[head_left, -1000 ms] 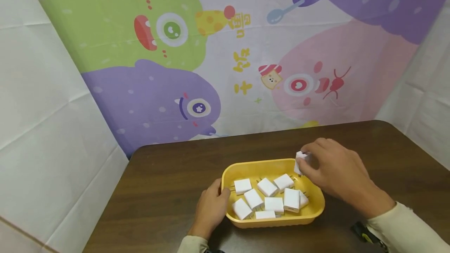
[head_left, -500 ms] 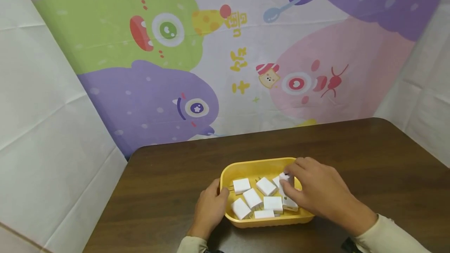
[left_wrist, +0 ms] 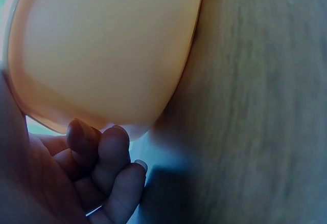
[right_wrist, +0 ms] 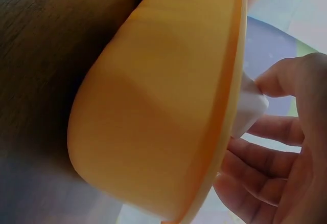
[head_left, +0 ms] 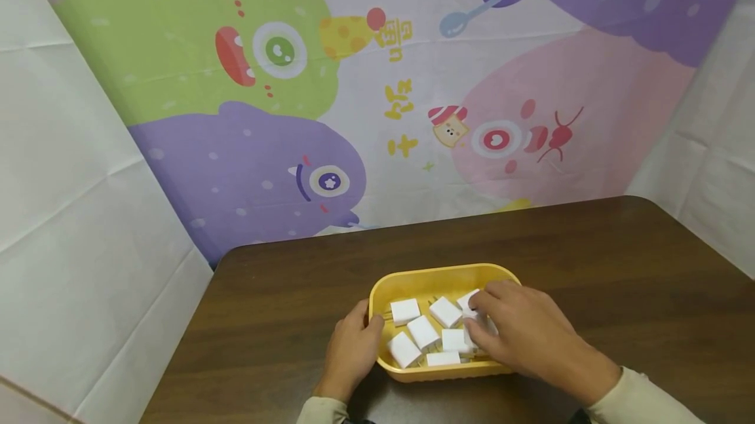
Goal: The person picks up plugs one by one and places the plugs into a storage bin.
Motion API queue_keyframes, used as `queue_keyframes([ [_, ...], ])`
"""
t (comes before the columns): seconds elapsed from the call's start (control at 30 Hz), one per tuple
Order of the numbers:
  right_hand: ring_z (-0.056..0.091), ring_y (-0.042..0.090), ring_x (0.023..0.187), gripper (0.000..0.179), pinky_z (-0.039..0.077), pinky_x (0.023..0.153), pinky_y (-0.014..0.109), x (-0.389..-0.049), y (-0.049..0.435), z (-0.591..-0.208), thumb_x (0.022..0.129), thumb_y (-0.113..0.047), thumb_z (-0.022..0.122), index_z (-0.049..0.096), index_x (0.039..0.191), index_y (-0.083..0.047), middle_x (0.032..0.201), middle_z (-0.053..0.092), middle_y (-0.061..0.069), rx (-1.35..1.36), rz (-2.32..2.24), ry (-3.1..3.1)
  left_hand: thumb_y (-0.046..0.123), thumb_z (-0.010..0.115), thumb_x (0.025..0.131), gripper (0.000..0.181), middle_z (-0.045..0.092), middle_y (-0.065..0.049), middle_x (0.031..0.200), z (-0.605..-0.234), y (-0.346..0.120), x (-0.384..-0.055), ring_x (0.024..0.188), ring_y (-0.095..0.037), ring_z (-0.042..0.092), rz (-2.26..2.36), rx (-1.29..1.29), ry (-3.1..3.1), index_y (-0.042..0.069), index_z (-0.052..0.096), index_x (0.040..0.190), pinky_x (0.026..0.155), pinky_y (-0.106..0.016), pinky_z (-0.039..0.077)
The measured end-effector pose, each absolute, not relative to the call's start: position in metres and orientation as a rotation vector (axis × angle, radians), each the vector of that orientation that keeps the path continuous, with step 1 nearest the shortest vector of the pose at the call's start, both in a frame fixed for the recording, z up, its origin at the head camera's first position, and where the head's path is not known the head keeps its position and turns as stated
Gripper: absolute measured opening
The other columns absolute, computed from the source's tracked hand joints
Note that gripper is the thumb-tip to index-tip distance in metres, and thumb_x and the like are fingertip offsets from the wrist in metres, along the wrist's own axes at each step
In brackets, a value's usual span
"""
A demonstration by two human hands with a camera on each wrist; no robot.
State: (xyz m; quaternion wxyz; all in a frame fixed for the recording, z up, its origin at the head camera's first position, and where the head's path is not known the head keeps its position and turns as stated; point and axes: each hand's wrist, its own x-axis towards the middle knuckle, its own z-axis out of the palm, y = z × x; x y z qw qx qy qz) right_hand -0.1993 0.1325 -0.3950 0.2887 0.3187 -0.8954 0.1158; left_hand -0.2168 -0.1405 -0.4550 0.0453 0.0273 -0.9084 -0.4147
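Observation:
A yellow plastic basket (head_left: 439, 278) holds several white charger plugs (head_left: 404, 312), some with metal prongs showing. My left hand (head_left: 352, 348) grips the basket's left end, thumb at the rim and curled fingers against the outer wall (left_wrist: 107, 50). Over the right part of the basket, my right hand (head_left: 525, 329) pinches one white charger plug (right_wrist: 249, 106) between thumb and fingers. In the right wrist view this plug's top shows above the rim; the wall hides its lower part. Fingers also cover the plugs at the basket's right end in the head view.
The basket stands on a dark wooden table (head_left: 283, 299), near its front. Behind the table hangs a cloth (head_left: 407, 194) with cartoon monsters. White cloth walls (head_left: 100, 214) stand on the left and right sides.
My right hand has come left and down from above the basket's right rim, bringing the charger plug in among the others. The left hand has kept its grip on the basket.

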Motion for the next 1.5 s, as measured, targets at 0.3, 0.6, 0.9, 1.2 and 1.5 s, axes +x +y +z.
queue_keyframes([
  [0.3, 0.054, 0.008, 0.067, 0.017, 0.046, 0.051, 0.026, -0.198, 0.134, -0.397, 0.082, -0.032, 0.072, 0.074, 0.089, -0.016, 0.084, 0.062, -0.005, 0.846, 0.271, -2.38, 0.028, 0.053, 0.096, 0.036, 0.072, 0.0, 0.108, -0.453, -0.139, -0.218, 0.096, -0.021, 0.064, -1.25, 0.082, -2.777, 0.017, 0.067, 0.128, 0.084, -0.049, 0.049],
  [0.6, 0.05, 0.005, 0.064, 0.014, 0.045, 0.05, 0.024, -0.198, 0.138, -0.399, 0.082, -0.03, 0.072, 0.073, 0.086, -0.017, 0.081, 0.058, -0.008, 0.838, 0.305, -2.358, 0.028, 0.053, 0.097, 0.037, 0.071, 0.0, 0.11, -0.45, -0.138, -0.217, 0.097, -0.02, 0.064, -1.27, 0.084, -2.786, 0.016, 0.066, 0.129, 0.085, -0.05, 0.049],
  [0.9, 0.057, 0.007, 0.071, 0.014, 0.048, 0.053, 0.028, -0.198, 0.141, -0.397, 0.083, -0.029, 0.072, 0.072, 0.088, -0.017, 0.084, 0.062, -0.007, 0.784, 0.298, -2.4, 0.028, 0.053, 0.097, 0.037, 0.071, 0.0, 0.109, -0.449, -0.138, -0.218, 0.095, -0.02, 0.063, -1.268, 0.073, -2.792, 0.015, 0.066, 0.13, 0.084, -0.05, 0.049],
  [1.2, 0.062, 0.012, 0.081, 0.009, 0.052, 0.059, 0.033, -0.194, 0.15, -0.396, 0.083, -0.028, 0.074, 0.072, 0.088, -0.02, 0.09, 0.066, -0.007, 0.674, 0.318, -2.478, 0.028, 0.053, 0.097, 0.036, 0.071, 0.0, 0.107, -0.45, -0.136, -0.217, 0.093, -0.019, 0.063, -1.303, 0.067, -2.784, 0.015, 0.066, 0.128, 0.082, -0.049, 0.049],
  [1.5, 0.061, 0.012, 0.076, 0.009, 0.05, 0.055, 0.034, -0.195, 0.166, -0.396, 0.081, -0.026, 0.074, 0.072, 0.086, -0.018, 0.085, 0.065, -0.006, 0.598, 0.302, -2.475, 0.026, 0.053, 0.096, 0.036, 0.071, 0.0, 0.105, -0.455, -0.138, -0.216, 0.091, -0.018, 0.062, -1.325, 0.081, -2.75, 0.013, 0.067, 0.127, 0.081, -0.047, 0.049],
])
